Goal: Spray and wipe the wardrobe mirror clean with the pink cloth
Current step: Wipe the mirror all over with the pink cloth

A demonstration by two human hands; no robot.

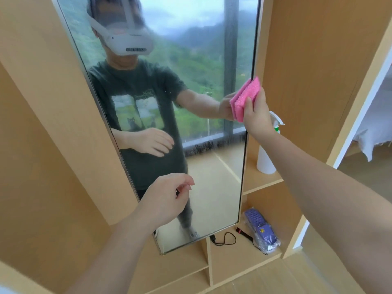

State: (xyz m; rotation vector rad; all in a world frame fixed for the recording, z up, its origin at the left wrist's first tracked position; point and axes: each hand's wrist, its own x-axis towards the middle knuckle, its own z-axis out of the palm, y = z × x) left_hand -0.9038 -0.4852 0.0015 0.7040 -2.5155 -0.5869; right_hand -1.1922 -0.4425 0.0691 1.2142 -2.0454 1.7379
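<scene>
One folded pink cloth (246, 97) is gripped in the right hand (255, 114), thumb curled over its face, and pressed against the right edge of the single wardrobe mirror (191, 81). The left hand (165, 198) is held low before the glass, fingers loosely curled, nothing in it. One white spray bottle (265, 160) is seen standing on a wooden shelf (257, 180) just beside the mirror, partly hidden by the right wrist. On the lower shelf (233, 253), one purple plastic-wrapped item (262, 232) and one black cable (224, 239) are laid near each other.
</scene>
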